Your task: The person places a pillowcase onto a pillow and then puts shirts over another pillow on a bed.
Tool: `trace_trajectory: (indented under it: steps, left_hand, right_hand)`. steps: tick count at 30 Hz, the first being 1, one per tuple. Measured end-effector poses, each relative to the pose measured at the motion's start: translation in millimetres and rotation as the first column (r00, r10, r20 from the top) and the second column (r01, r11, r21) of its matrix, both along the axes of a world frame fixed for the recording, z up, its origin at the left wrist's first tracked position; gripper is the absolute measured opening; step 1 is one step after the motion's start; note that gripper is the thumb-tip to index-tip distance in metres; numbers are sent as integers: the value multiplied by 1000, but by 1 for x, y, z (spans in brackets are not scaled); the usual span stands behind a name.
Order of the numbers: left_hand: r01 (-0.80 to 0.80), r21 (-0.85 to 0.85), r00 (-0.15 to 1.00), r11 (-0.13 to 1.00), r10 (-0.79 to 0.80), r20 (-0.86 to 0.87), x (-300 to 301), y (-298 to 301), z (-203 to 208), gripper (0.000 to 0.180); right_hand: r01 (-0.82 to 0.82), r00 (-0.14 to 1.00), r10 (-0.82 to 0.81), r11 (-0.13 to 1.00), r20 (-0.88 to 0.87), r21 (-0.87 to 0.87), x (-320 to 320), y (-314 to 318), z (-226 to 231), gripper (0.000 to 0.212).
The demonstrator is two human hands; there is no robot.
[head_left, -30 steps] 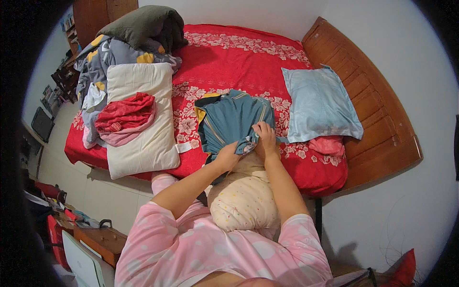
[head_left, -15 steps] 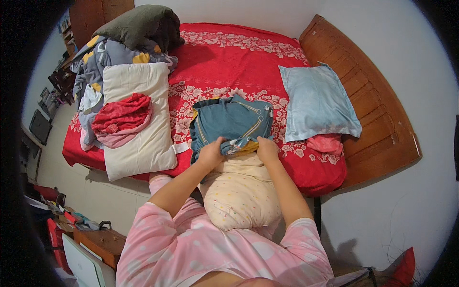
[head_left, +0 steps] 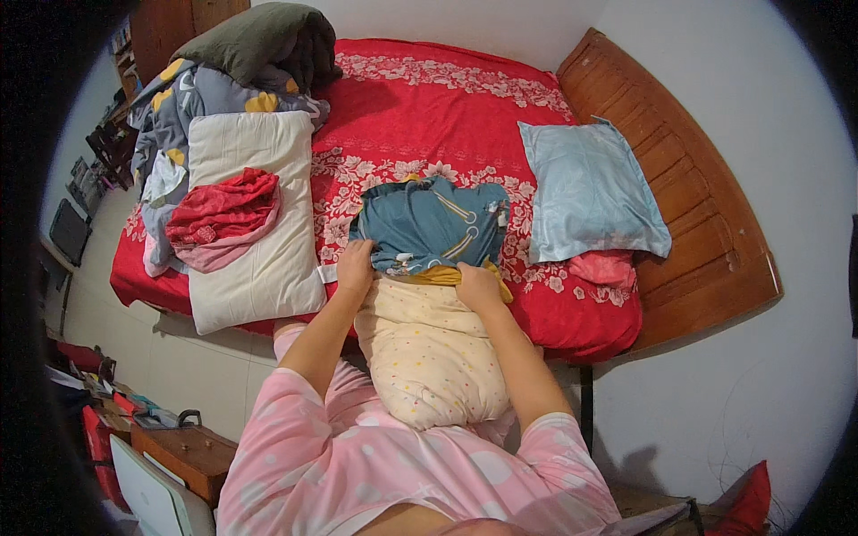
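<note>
Teal pillowcase (head_left: 429, 225) lies bunched on the red bed (head_left: 429, 107), half over our cream pillow (head_left: 427, 357), whose long axis runs from our lap away toward the headboard. Both hands sit level at its open hem: left hand (head_left: 356, 266) and right hand (head_left: 478, 286), fingers clamped on the fabric edge, arms outstretched.

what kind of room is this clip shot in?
Most likely a home bedroom: a bed with a red floral sheet and a wooden headboard, a light blue pillow on it, and folded bedding stacked at the far corner.
</note>
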State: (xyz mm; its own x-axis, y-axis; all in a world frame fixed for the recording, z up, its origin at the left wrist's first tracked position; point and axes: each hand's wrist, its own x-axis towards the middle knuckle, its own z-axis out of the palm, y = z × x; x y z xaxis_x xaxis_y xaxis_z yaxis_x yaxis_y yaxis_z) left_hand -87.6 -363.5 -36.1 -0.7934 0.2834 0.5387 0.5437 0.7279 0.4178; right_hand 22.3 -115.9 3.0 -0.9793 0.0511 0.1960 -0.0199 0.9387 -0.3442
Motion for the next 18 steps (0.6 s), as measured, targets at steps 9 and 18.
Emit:
trace_trajectory:
  steps: [9, 18]
  left_hand:
    - [-11, -71, 913, 997, 39, 405, 31, 6, -4, 27]
    - [190, -74, 898, 979, -142, 417, 63, -6, -2, 41]
  right_hand:
    - [157, 987, -157, 987, -16, -26, -5, 12, -23, 23]
    - [212, 974, -212, 977, -77, -12, -7, 25, -44, 14]
